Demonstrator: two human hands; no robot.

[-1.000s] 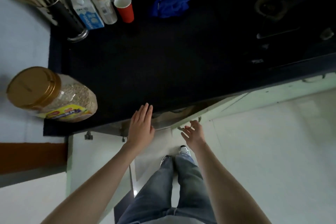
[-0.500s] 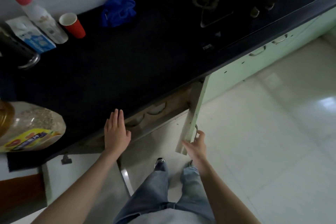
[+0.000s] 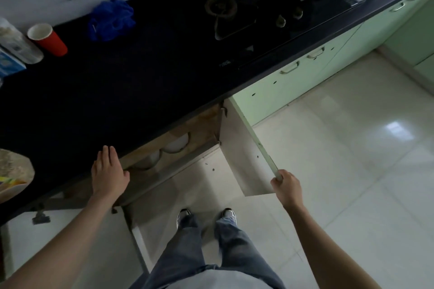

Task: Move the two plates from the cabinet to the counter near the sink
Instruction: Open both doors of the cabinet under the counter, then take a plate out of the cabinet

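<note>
**Two plates inside the open cabinet**

You are looking down at two pale, round plates [image 3: 175, 145] lying flat inside the cabinet [image 3: 199, 124] below the dark counter [image 3: 117, 91]. They sit side by side, just apart; the left one is dimmer, in shadow. Only their front rims show, the rest hidden under the counter's edge.

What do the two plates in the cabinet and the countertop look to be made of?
The plates look like glazed white ceramic, smooth with a faint sheen, though melamine can't be excluded; only their edges show. The countertop looks like dark polished stone or laminate: it is near black, with a glossy reflection at its far right end.
</note>
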